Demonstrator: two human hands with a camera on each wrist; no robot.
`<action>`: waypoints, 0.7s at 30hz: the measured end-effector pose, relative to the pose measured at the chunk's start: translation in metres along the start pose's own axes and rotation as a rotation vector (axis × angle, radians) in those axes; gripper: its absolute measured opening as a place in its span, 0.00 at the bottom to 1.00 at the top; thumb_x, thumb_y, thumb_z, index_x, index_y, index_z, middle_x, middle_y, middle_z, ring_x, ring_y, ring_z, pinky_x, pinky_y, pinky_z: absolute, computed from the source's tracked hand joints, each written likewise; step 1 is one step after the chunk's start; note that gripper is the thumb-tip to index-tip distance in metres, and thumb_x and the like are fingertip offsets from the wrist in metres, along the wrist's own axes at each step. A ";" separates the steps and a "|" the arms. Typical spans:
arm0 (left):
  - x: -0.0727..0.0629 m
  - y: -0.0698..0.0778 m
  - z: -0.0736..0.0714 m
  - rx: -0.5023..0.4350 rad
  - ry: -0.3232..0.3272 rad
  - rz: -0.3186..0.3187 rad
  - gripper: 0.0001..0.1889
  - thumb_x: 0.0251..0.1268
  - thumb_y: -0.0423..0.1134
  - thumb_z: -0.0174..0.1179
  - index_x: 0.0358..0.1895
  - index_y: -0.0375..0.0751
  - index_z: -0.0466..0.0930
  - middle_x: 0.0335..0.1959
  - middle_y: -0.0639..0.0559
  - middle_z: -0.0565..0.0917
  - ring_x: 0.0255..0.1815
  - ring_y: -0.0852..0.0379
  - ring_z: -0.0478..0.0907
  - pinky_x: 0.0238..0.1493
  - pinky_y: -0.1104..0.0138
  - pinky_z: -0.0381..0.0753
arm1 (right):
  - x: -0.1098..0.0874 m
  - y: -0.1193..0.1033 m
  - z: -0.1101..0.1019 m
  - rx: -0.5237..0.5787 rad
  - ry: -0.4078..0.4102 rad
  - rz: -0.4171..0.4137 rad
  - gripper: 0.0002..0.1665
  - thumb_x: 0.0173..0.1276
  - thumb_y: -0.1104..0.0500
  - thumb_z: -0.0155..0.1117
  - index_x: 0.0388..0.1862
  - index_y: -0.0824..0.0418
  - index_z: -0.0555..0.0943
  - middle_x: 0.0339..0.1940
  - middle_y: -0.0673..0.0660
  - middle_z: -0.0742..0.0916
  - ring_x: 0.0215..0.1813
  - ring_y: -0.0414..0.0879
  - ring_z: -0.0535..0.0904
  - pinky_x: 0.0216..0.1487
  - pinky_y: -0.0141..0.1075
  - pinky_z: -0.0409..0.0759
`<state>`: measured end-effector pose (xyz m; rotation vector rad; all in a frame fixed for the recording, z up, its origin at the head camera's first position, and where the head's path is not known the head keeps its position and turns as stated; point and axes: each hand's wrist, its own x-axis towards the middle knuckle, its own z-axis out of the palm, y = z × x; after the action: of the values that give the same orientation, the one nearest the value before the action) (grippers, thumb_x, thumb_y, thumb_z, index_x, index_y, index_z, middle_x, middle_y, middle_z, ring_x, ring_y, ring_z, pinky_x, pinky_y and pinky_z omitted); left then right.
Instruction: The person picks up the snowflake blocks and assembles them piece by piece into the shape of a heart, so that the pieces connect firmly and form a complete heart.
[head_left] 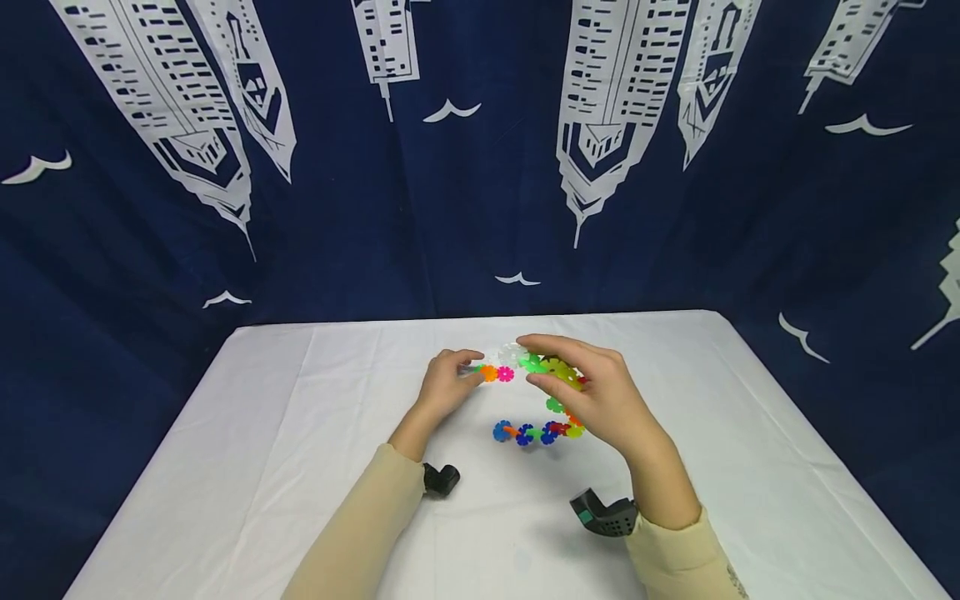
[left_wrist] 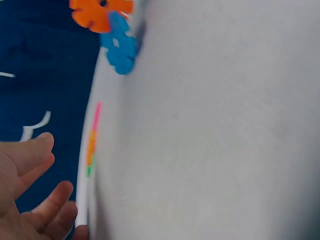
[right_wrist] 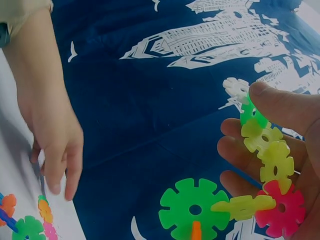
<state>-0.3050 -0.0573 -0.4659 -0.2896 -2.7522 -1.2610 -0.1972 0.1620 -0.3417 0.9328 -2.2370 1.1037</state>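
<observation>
My right hand (head_left: 600,392) pinches a chain of flower-shaped interlocking discs (right_wrist: 265,137) between thumb and fingers at a green disc. A clear white disc (right_wrist: 235,87) forms the tip beyond the thumb. From the hand the chain runs through yellow, red, green and orange discs, then bends left into a row ending in a blue disc (head_left: 502,431). My left hand (head_left: 446,383) hovers with loosely bent fingers, nothing visible between them in the left wrist view. Close by, a short strip of green, orange and pink discs (head_left: 489,373) lies on the table.
A white cloth covers the table (head_left: 315,500). Behind it hangs a dark blue curtain (head_left: 420,208) printed with white buildings and birds. Black wrist devices (head_left: 603,512) sit under both forearms, just above the cloth.
</observation>
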 end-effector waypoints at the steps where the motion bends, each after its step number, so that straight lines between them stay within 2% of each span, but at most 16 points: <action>1: 0.003 -0.001 0.003 0.030 -0.005 -0.016 0.18 0.60 0.39 0.69 0.55 0.48 0.85 0.48 0.43 0.83 0.49 0.46 0.76 0.52 0.56 0.76 | 0.000 0.000 0.000 0.000 0.000 0.001 0.26 0.60 0.67 0.74 0.59 0.55 0.83 0.54 0.52 0.89 0.51 0.44 0.87 0.52 0.22 0.81; 6: 0.012 -0.002 0.013 0.175 -0.023 -0.093 0.18 0.58 0.47 0.71 0.54 0.55 0.87 0.43 0.49 0.83 0.46 0.49 0.75 0.47 0.58 0.71 | -0.002 0.001 -0.001 -0.001 -0.005 0.010 0.26 0.61 0.66 0.74 0.59 0.55 0.83 0.54 0.52 0.89 0.51 0.44 0.87 0.52 0.23 0.82; 12: 0.014 0.004 0.018 0.263 -0.016 -0.139 0.15 0.58 0.48 0.72 0.50 0.58 0.89 0.43 0.47 0.79 0.46 0.47 0.73 0.44 0.59 0.67 | -0.002 0.000 -0.003 -0.010 -0.002 0.019 0.26 0.61 0.66 0.74 0.59 0.54 0.83 0.54 0.52 0.89 0.51 0.44 0.87 0.52 0.23 0.82; 16: 0.013 0.004 0.020 0.265 0.019 -0.145 0.13 0.57 0.46 0.73 0.47 0.55 0.88 0.40 0.49 0.79 0.44 0.49 0.74 0.42 0.60 0.66 | -0.002 0.001 -0.003 -0.001 -0.003 0.012 0.26 0.61 0.66 0.73 0.59 0.55 0.83 0.54 0.52 0.89 0.51 0.44 0.87 0.52 0.24 0.82; 21: 0.010 -0.001 0.017 0.163 0.058 -0.126 0.10 0.58 0.41 0.73 0.42 0.51 0.85 0.32 0.54 0.83 0.35 0.54 0.77 0.41 0.62 0.69 | -0.002 0.002 -0.004 0.005 -0.014 0.026 0.26 0.62 0.65 0.73 0.59 0.54 0.83 0.54 0.51 0.89 0.52 0.43 0.86 0.53 0.25 0.83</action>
<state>-0.3157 -0.0438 -0.4762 -0.0661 -2.8394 -1.0425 -0.1970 0.1665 -0.3420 0.9188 -2.2650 1.1182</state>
